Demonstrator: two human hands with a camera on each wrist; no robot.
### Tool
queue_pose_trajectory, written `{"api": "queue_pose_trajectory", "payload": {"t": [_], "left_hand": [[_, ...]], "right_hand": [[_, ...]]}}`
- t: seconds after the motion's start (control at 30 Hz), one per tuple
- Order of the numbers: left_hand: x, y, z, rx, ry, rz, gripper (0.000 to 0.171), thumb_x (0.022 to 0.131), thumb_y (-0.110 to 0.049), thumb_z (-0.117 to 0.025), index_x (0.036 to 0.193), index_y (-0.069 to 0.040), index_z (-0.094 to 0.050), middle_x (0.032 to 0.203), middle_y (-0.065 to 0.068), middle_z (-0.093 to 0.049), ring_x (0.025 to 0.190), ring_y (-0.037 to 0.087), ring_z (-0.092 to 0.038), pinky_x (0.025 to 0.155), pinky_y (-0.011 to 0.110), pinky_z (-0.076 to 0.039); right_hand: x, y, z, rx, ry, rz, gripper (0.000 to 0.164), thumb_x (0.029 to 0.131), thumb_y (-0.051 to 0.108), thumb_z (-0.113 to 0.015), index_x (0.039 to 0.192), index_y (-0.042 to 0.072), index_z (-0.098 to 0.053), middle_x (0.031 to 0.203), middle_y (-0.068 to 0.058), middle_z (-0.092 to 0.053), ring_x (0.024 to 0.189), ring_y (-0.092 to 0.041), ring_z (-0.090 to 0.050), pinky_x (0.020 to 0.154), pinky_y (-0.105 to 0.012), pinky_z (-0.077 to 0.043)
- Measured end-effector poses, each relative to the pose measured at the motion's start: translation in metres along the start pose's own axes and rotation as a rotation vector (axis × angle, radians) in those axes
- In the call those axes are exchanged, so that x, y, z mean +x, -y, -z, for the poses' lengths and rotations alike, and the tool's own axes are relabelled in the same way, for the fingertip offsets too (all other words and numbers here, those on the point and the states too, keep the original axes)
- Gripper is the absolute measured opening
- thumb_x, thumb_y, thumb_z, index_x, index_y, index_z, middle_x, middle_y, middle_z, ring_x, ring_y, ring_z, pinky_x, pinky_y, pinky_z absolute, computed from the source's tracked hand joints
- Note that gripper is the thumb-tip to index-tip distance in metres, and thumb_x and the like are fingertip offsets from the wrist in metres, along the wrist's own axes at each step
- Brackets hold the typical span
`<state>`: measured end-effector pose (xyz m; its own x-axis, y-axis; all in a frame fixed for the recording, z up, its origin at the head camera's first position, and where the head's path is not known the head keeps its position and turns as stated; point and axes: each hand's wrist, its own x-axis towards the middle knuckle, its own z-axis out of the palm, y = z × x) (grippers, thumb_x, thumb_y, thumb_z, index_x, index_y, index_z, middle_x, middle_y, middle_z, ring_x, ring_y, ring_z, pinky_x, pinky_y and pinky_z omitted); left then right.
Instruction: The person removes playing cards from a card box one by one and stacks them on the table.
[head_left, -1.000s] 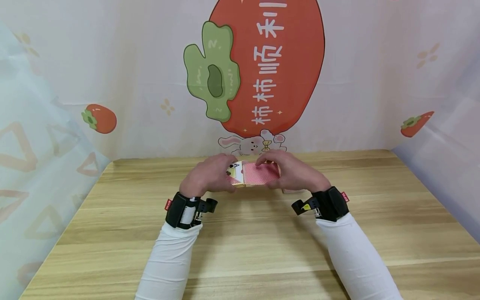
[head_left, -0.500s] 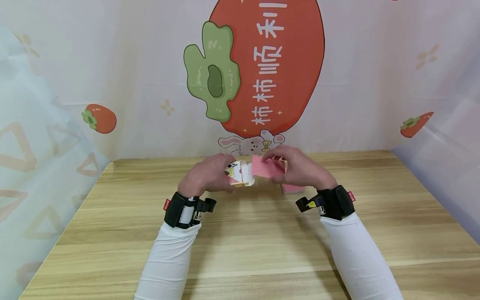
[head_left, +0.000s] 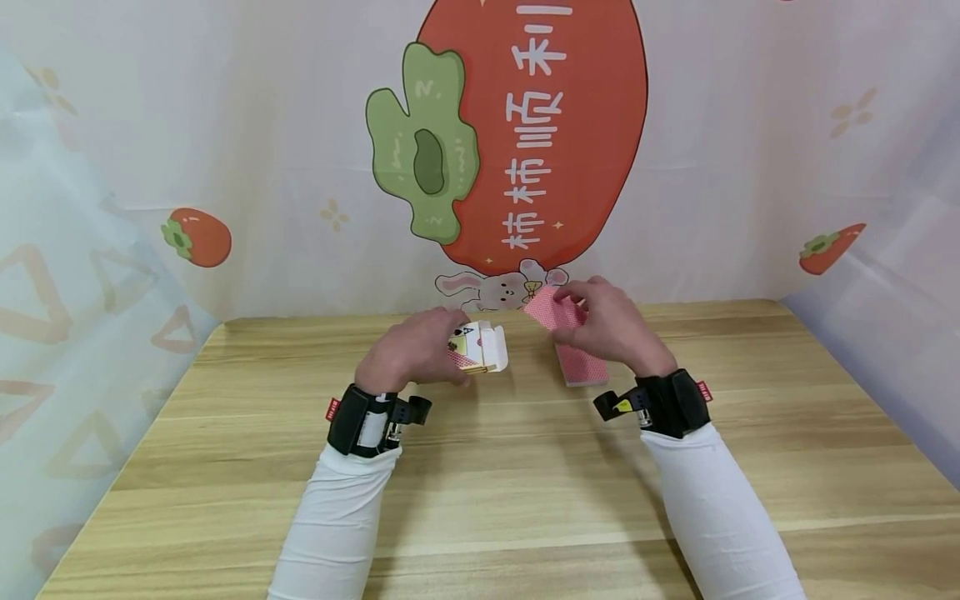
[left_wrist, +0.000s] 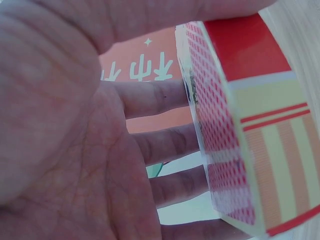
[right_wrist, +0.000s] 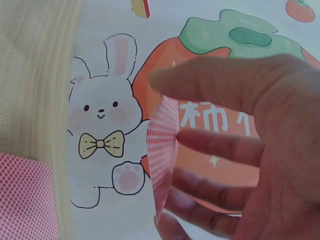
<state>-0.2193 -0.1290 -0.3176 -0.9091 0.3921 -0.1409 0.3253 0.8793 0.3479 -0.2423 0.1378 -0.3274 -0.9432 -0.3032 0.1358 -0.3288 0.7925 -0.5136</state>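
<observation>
near the back edge of the light wood-grained desk, the left hand gripped a small white-and-red cardboard box printed with an ace, thumb on one side and fingers on the other. only the left wrist view showed the box's side banded in red, cream and tan; only the head view showed its white end flap sticking out, though its contents could not be told. the right hand pinched thin red-latticed cards, their number unclear; the right wrist view showed them bowed. below lay a red-latticed rectangular stack on the desk.
</observation>
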Motion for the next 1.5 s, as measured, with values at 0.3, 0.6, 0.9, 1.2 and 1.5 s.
{"api": "queue_pose_trajectory", "payload": {"t": [0.3, 0.6, 0.9, 1.2, 1.5], "left_hand": [[0.0, 0.0, 0.0, 0.004, -0.001, 0.0, 0.073, 0.074, -0.024, -0.09, 0.135, -0.004, -0.057, 0.112, 0.008, -0.062, 0.099, 0.025, -0.057, 0.086, 0.039, -0.05], [0.001, 0.001, -0.001, 0.005, 0.003, -0.008, 0.073, 0.074, -0.024, -0.09, 0.136, -0.004, -0.056, 0.113, 0.008, -0.062, 0.099, 0.025, -0.057, 0.086, 0.039, -0.049], [0.001, 0.0, 0.0, -0.007, 0.005, -0.011, 0.073, 0.073, -0.023, -0.091, 0.135, -0.004, -0.056, 0.111, 0.007, -0.062, 0.098, 0.024, -0.057, 0.084, 0.038, -0.049], [0.001, -0.001, 0.0, -0.008, 0.005, -0.006, 0.072, 0.073, -0.023, -0.09, 0.134, -0.005, -0.057, 0.111, 0.007, -0.062, 0.098, 0.024, -0.057, 0.083, 0.038, -0.05], [0.001, -0.001, 0.0, -0.008, 0.006, -0.009, 0.071, 0.073, -0.023, -0.09, 0.133, -0.005, -0.057, 0.111, 0.007, -0.062, 0.098, 0.025, -0.057, 0.084, 0.038, -0.05]], "right_hand": [[0.001, -0.002, -0.001, -0.005, -0.024, -0.077, 0.057, 0.08, 0.02, -0.083, 0.13, 0.003, -0.062, 0.113, -0.018, -0.056, 0.101, -0.032, -0.052, 0.077, -0.044, -0.048], [0.001, -0.005, -0.002, -0.046, 0.038, -0.153, 0.058, 0.084, 0.024, -0.079, 0.134, 0.004, -0.059, 0.102, -0.017, -0.057, 0.103, -0.031, -0.048, 0.075, -0.042, -0.046], [0.002, -0.011, -0.008, -0.082, 0.061, -0.238, 0.057, 0.085, 0.029, -0.079, 0.131, 0.003, -0.059, 0.113, -0.018, -0.06, 0.11, -0.034, -0.049, 0.079, -0.046, -0.048], [0.004, -0.015, -0.013, -0.134, 0.106, -0.293, 0.056, 0.084, 0.036, -0.079, 0.125, 0.003, -0.061, 0.108, -0.018, -0.061, 0.102, -0.034, -0.052, 0.077, -0.044, -0.05], [0.006, -0.018, -0.015, -0.163, 0.172, -0.329, 0.061, 0.083, 0.038, -0.08, 0.127, 0.001, -0.06, 0.107, -0.017, -0.065, 0.094, -0.033, -0.058, 0.073, -0.04, -0.052]]}}
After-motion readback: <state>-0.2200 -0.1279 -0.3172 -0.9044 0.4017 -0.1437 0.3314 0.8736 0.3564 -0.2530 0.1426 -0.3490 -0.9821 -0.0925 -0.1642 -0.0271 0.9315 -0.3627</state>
